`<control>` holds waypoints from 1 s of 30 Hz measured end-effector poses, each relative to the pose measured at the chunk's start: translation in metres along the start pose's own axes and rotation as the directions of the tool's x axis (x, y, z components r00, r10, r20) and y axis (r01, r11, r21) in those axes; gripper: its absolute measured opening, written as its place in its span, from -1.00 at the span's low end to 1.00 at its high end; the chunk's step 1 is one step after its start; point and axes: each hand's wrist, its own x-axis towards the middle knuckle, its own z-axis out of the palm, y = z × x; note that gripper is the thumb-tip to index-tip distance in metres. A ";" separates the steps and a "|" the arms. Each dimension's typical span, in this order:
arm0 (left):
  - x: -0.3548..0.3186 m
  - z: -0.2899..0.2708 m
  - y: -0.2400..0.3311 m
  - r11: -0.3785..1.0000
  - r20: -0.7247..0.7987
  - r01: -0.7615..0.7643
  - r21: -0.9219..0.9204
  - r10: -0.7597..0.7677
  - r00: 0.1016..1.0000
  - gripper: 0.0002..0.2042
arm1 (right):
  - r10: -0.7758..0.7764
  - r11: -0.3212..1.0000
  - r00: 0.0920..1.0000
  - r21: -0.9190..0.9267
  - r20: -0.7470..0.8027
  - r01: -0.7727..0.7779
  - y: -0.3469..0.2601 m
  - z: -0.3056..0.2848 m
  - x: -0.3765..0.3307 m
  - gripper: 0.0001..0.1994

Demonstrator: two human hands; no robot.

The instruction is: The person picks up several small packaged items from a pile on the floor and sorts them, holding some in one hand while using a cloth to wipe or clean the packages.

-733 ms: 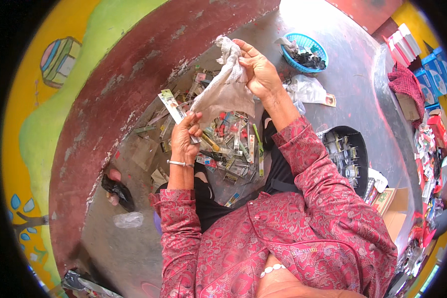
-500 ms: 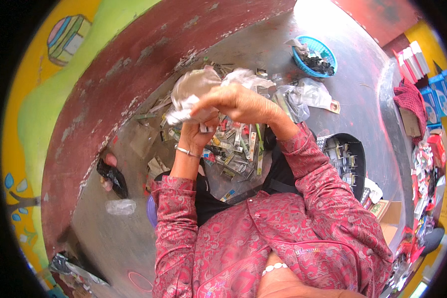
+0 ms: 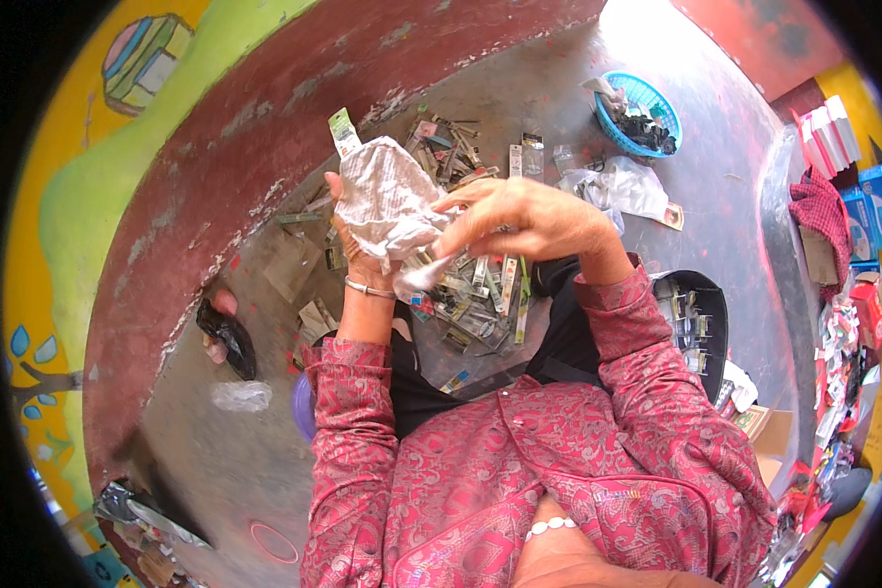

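Note:
My left hand (image 3: pixel 353 240) is raised over the heap, wearing a bangle, with a crumpled off-white cloth (image 3: pixel 387 191) lying across it and hiding most of its fingers. Past the cloth's upper edge sticks out the green and white end of a slim packet (image 3: pixel 344 134). My right hand (image 3: pixel 534 218) reaches in from the right, its curled fingers at the cloth's edge, where a loose corner is blurred. Below both hands, a heap of slim clear-fronted packets (image 3: pixel 480 304) lies on the floor between my legs; their contents are too small to name.
A blue basket (image 3: pixel 610 125) with dark and pale scraps stands at the far right, near white plastic bags (image 3: pixel 625 188). A black round container (image 3: pixel 717 318) with upright packets is by my right leg. On the left lie a black bag (image 3: pixel 227 343) and a clear bag (image 3: pixel 242 396).
The cloth, blurred and bunched before, now lies spread over my left hand, and the packet end shows above it. My right hand has moved to the right and slightly down.

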 end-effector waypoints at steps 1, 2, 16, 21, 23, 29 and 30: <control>0.000 0.001 -0.001 0.997 -0.044 -0.065 0.039 0.067 0.997 -0.47 | 0.095 0.987 0.992 0.136 -0.084 -0.083 -0.003 -0.002 0.000 -0.69; 0.002 0.001 -0.002 0.996 -0.048 -0.086 0.016 0.086 0.995 -0.43 | 0.189 0.957 0.971 0.250 -0.149 -0.148 0.002 -0.002 -0.001 -0.71; -0.002 -0.006 -0.003 0.966 -0.028 0.181 0.186 -0.179 0.983 -0.73 | 0.612 0.782 0.645 0.476 -0.458 -0.403 0.051 -0.015 -0.022 -0.72; -0.010 0.005 -0.008 0.907 -0.097 0.250 0.339 -0.231 0.968 -0.76 | 0.341 0.833 0.347 0.109 -0.874 -0.543 0.035 -0.027 -0.015 -0.77; -0.008 0.005 -0.016 0.866 -0.123 0.308 0.395 -0.282 0.951 -0.76 | 0.215 0.831 0.576 -0.163 -0.788 -0.532 0.028 0.001 0.006 -0.66; -0.026 0.006 -0.019 0.582 -0.162 0.381 0.718 -0.393 0.905 -0.70 | 0.052 0.802 0.724 -0.403 -0.688 -0.440 0.060 0.046 0.028 -0.83; -0.031 0.017 -0.016 0.623 -0.111 0.387 0.680 -0.434 0.894 -0.69 | 0.148 0.737 0.642 -0.348 -0.753 -0.579 0.060 0.038 0.029 -0.83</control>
